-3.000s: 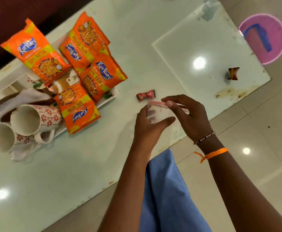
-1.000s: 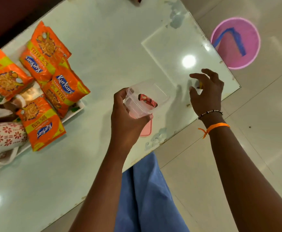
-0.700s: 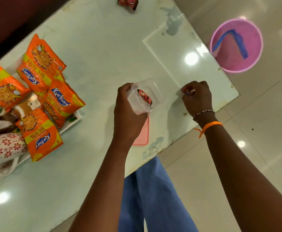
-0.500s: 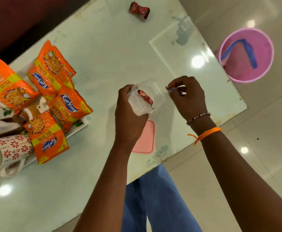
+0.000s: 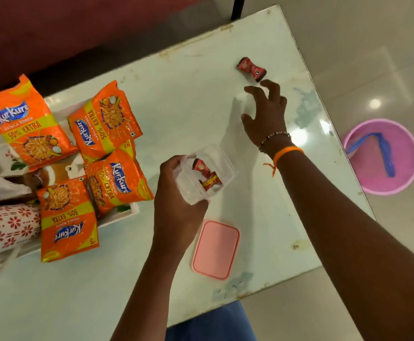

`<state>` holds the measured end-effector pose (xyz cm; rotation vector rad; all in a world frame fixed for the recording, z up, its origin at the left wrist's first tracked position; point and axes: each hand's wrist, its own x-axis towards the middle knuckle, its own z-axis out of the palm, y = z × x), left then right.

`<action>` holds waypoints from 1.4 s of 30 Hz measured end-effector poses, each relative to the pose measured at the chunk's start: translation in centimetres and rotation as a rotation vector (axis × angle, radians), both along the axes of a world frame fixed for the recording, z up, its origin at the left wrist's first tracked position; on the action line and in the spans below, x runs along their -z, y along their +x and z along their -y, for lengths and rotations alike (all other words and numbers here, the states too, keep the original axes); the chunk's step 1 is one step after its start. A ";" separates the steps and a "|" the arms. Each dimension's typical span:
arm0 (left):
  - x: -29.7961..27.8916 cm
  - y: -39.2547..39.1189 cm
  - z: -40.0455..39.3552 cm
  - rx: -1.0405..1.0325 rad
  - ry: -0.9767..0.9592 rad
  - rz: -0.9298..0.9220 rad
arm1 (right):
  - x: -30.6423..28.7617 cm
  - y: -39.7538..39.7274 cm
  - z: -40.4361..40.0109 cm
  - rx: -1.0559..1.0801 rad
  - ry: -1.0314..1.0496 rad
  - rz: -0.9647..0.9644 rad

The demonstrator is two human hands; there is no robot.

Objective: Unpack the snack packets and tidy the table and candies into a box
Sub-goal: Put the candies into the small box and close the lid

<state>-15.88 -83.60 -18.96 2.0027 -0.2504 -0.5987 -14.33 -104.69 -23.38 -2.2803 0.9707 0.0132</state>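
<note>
My left hand [image 5: 176,193] grips a small clear plastic box [image 5: 223,161] above the white table [image 5: 176,99]. Two red wrapped candies [image 5: 206,177] lie inside the box. My right hand [image 5: 266,114] hovers over the table with fingers spread and empty, just short of a red wrapped candy [image 5: 251,69] that lies near the far right edge. The box's pink lid [image 5: 215,249] lies flat on the table near the front edge. Several orange snack packets [image 5: 107,148] lie on a white tray [image 5: 124,214] at the left.
Red-patterned white mugs [image 5: 6,227] lie on their sides on the tray's left end. A pink bucket [image 5: 383,156] with a blue bag stands on the tiled floor to the right. A dark red sofa [image 5: 65,28] runs along the table's far side.
My right hand dropped the second candy into the box and has reached forward, now open, toward the candy at the far edge. The left hand kept holding the box.
</note>
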 end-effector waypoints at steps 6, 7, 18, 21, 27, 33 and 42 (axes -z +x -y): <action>-0.6 -1.1 -1.8 -0.026 0.006 -0.031 | 1.3 3.1 1.8 -0.166 -0.162 -0.199; -0.5 -1.3 -2.1 -0.029 0.014 -0.037 | 1.5 3.2 2.0 -0.179 -0.153 -0.206; -0.8 -2.9 -3.3 0.013 0.049 -0.059 | 0.2 -7.3 -4.9 0.089 0.042 0.061; -0.7 -3.4 -3.7 0.030 0.067 -0.058 | -1.6 -10.9 -9.4 0.168 0.139 0.177; -1.0 -4.8 -5.0 0.101 0.092 -0.043 | -5.8 -15.5 -16.5 -0.019 0.244 0.263; -1.4 -5.3 -9.3 0.055 0.084 -0.113 | -5.9 -16.7 -17.6 0.156 0.146 0.251; -1.4 -5.4 -17.7 -0.038 0.115 -0.185 | -1.7 -13.5 -22.5 0.418 0.257 -0.260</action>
